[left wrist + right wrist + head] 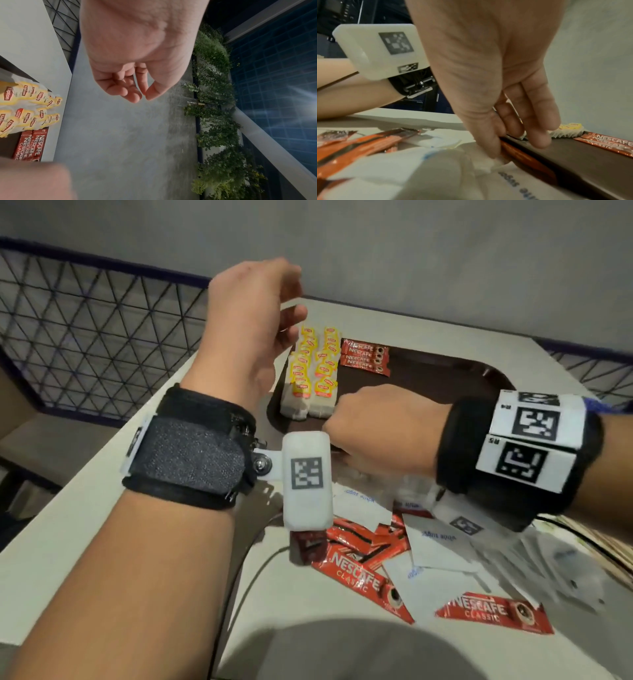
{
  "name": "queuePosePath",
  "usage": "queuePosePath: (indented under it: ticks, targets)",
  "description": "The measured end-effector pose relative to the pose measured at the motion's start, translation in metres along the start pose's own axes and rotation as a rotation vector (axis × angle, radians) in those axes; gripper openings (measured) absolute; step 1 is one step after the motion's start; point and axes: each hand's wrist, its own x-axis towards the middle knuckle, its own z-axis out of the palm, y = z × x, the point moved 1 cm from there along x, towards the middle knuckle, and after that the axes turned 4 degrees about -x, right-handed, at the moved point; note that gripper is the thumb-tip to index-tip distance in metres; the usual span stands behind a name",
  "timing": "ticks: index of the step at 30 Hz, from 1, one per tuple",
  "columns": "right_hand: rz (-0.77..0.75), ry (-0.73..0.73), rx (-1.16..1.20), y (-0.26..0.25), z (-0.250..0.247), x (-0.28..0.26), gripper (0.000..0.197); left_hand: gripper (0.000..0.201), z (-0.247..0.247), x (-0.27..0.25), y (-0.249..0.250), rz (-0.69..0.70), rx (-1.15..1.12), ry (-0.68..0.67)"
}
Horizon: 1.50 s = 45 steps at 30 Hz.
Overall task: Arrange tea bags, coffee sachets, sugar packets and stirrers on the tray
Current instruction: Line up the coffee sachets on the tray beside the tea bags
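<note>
Sugar packet (493, 165) pinched by right hand (488, 81) fingers (489, 146), beside tray (573, 162) rim

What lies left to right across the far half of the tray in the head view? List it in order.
left hand → tea bags in two rows → coffee sachets → bare floor of the tray

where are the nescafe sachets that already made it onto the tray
In the head view the placed Nescafe sachets lie at the far left of the brown tray, just right of the two rows of Lipton tea bags, beyond the right hand.
</note>
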Motion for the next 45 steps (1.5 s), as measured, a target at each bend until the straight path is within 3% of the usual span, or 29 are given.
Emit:
queuePosePath:
  ticks: [10,15,18,22,29,32,38,45]
  targets:
    - [0.000,0.016,0.004,-0.010,0.001,-0.009,0.019,0.004,-0.003,-0.002,0.003,-0.018,0.004,-0.069]
    - [0.136,0.111,0.513,-0.004,-0.026,-0.038,0.026,0.004,-0.007,0.000,0.006,-0.022,-0.009,-0.077]
    - [0.116,0.030,0.694,-0.018,-0.028,-0.052,0.021,0.004,-0.009,0.002,0.007,-0.014,-0.016,-0.065]
    - [0.000,0.011,0.648,-0.044,-0.006,-0.053,0.018,0.004,-0.011,0.002,0.007,-0.019,-0.033,-0.050]
    - [0.008,0.036,0.623,-0.049,0.009,-0.054,0.023,0.002,-0.009,0.000,0.004,-0.019,-0.003,-0.059]
    - [0.077,0.056,0.675,-0.042,0.003,-0.059,0.020,0.003,-0.007,-0.001,0.004,-0.018,0.012,-0.071]
    - [0.268,0.112,1.180,-0.006,0.000,-0.079,0.014,0.004,0.004,-0.010,0.003,-0.002,0.117,-0.171]
    - [0.464,0.541,1.782,0.042,0.013,-0.088,0.018,0.017,0.030,-0.028,-0.010,-0.097,0.315,-0.445]
